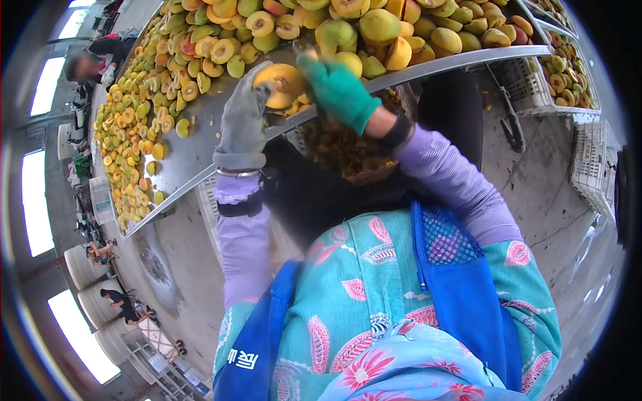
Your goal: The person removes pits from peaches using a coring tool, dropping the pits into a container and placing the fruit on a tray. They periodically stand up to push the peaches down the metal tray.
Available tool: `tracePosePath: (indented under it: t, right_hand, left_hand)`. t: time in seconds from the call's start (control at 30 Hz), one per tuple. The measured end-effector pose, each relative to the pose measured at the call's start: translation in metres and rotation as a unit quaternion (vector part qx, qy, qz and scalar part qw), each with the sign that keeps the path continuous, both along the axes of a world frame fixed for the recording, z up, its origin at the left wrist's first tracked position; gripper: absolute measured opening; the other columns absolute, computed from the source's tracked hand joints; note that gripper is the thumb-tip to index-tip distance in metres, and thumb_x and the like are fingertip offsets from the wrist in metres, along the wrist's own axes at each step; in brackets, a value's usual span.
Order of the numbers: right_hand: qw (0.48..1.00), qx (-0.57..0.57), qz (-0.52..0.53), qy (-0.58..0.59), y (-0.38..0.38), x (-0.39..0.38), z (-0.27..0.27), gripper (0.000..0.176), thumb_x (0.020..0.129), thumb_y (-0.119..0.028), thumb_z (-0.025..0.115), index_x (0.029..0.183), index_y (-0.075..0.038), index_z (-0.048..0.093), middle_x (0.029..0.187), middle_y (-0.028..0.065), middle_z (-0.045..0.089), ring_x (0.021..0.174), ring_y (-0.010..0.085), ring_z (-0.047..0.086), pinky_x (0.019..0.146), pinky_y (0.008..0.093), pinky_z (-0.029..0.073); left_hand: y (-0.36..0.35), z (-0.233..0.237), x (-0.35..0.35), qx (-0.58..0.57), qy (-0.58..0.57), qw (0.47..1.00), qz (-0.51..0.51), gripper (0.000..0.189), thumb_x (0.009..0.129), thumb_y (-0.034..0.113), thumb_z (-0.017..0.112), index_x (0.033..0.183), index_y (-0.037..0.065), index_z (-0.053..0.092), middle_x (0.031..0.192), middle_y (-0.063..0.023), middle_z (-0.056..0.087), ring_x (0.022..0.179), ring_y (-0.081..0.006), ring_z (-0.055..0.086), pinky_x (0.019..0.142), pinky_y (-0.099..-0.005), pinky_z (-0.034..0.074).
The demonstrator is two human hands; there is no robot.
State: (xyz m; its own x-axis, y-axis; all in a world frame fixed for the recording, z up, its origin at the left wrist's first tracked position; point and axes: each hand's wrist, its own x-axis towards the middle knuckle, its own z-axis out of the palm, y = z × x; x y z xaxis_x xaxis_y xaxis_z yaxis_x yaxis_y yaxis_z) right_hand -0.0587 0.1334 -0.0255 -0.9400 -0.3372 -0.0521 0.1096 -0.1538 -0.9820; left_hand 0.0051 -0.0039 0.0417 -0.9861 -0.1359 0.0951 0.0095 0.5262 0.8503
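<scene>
My left hand (242, 123), in a grey glove, grips a cut yellow peach half (281, 85) with its orange flesh facing up, just above the near edge of the metal table (224, 110). My right hand (340, 92), in a green glove, is beside the peach half with its fingers curled. Motion blurs its fingertips, and I cannot make out what they hold. Beyond both hands lies a large heap of green and yellow peaches (379, 28), many of them halved, with the cut faces showing.
Below the table edge, between my legs, a crate (366, 176) holds peach scraps. To the right stand a white crate of halved peaches (518, 87) and another white crate (592, 170) on the concrete floor. Other people (120, 304) and large pale tanks (85, 266) are at the left.
</scene>
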Motion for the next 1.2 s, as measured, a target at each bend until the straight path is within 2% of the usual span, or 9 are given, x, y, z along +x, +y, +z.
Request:
tracePosePath:
  t: [0.07, 0.13, 0.27, 0.33, 0.4, 0.47, 0.57, 0.77, 1.2]
  right_hand:
    - [0.999, 0.032, 0.025, 0.003, 0.031, 0.010, 0.045, 0.046, 0.098, -0.043, 0.045, 0.094, 0.002, 0.056, 0.069, 0.0122, 0.058, 0.067, 0.0259, 0.060, 0.061, 0.0403, 0.046]
    - [0.965, 0.114, -0.041, 0.233, 0.032, 0.027, 0.028, 0.045, 0.098, -0.042, 0.045, 0.093, 0.002, 0.054, 0.068, 0.0128, 0.060, 0.065, 0.0285, 0.061, 0.060, 0.0409, 0.045]
    - [0.974, 0.189, 0.101, 0.073, 0.043, 0.055, 0.040, 0.040, 0.098, -0.041, 0.045, 0.094, -0.002, 0.054, 0.066, 0.0108, 0.063, 0.062, 0.0266, 0.064, 0.058, 0.0377, 0.049]
    - [0.976, 0.186, 0.090, 0.075, 0.040, 0.055, 0.038, 0.040, 0.097, -0.041, 0.045, 0.095, -0.002, 0.054, 0.067, 0.0118, 0.063, 0.064, 0.0279, 0.065, 0.060, 0.0385, 0.049]
    - [0.976, 0.185, 0.069, 0.091, 0.035, 0.058, 0.034, 0.040, 0.097, -0.041, 0.046, 0.095, -0.002, 0.054, 0.068, 0.0131, 0.063, 0.066, 0.0302, 0.065, 0.062, 0.0400, 0.049]
    - [0.974, 0.188, 0.033, 0.118, 0.031, 0.063, 0.031, 0.040, 0.096, -0.040, 0.046, 0.095, -0.002, 0.054, 0.069, 0.0149, 0.063, 0.069, 0.0336, 0.064, 0.064, 0.0422, 0.049]
    - [0.975, 0.197, 0.068, 0.075, 0.033, 0.063, 0.041, 0.041, 0.096, -0.040, 0.046, 0.095, 0.000, 0.054, 0.071, 0.0182, 0.063, 0.072, 0.0386, 0.063, 0.065, 0.0458, 0.049]
    - [0.964, 0.243, 0.045, 0.093, 0.028, 0.068, 0.032, 0.046, 0.096, -0.042, 0.046, 0.095, 0.004, 0.055, 0.071, 0.0218, 0.062, 0.072, 0.0394, 0.063, 0.067, 0.0474, 0.048]
    - [0.981, 0.070, 0.180, -0.018, 0.020, 0.044, 0.019, 0.047, 0.097, -0.045, 0.044, 0.090, 0.000, 0.055, 0.057, 0.0083, 0.055, 0.043, 0.0182, 0.053, 0.036, 0.0328, 0.043]
  left_hand:
    - [0.010, 0.000, 0.012, 0.057, 0.018, 0.998, -0.021, 0.030, 0.096, 0.014, 0.052, 0.124, 0.003, 0.055, 0.113, -0.0159, 0.063, 0.095, -0.0249, 0.067, 0.079, -0.0325, 0.057]
    - [0.004, -0.019, 0.011, 0.040, 0.064, 0.997, -0.009, 0.030, 0.091, 0.014, 0.062, 0.118, 0.004, 0.057, 0.117, -0.0159, 0.062, 0.100, -0.0261, 0.065, 0.084, -0.0342, 0.055]
    - [0.009, -0.044, 0.005, 0.201, 0.118, 0.972, 0.022, 0.029, 0.085, 0.003, 0.065, 0.113, 0.000, 0.057, 0.110, -0.0136, 0.062, 0.102, -0.0251, 0.063, 0.087, -0.0349, 0.052]
    - [0.018, -0.038, 0.005, 0.604, -0.009, 0.795, 0.060, 0.027, 0.086, 0.004, 0.063, 0.112, 0.000, 0.056, 0.104, -0.0111, 0.062, 0.097, -0.0235, 0.063, 0.084, -0.0341, 0.053]
    - [0.030, -0.038, 0.011, 0.306, 0.092, 0.945, 0.072, 0.024, 0.093, 0.015, 0.058, 0.112, 0.001, 0.057, 0.096, -0.0082, 0.061, 0.090, -0.0186, 0.062, 0.079, -0.0311, 0.052]
    - [0.031, -0.027, 0.008, 0.438, 0.044, 0.892, 0.103, 0.028, 0.095, 0.020, 0.056, 0.115, 0.001, 0.057, 0.097, -0.0083, 0.062, 0.091, -0.0171, 0.061, 0.078, -0.0286, 0.052]
    - [0.032, -0.034, 0.006, 0.257, 0.120, 0.952, 0.119, 0.027, 0.095, 0.018, 0.054, 0.114, -0.001, 0.059, 0.100, -0.0079, 0.063, 0.092, -0.0160, 0.060, 0.080, -0.0269, 0.050]
    - [0.033, -0.033, -0.002, 0.222, 0.130, 0.960, 0.109, 0.027, 0.096, 0.018, 0.050, 0.105, -0.001, 0.066, 0.103, -0.0066, 0.065, 0.089, -0.0136, 0.059, 0.082, -0.0264, 0.047]
    - [0.041, -0.047, -0.008, 0.161, 0.228, 0.950, 0.137, 0.027, 0.098, 0.020, 0.048, 0.105, 0.000, 0.064, 0.099, -0.0082, 0.065, 0.087, -0.0162, 0.060, 0.080, -0.0292, 0.049]
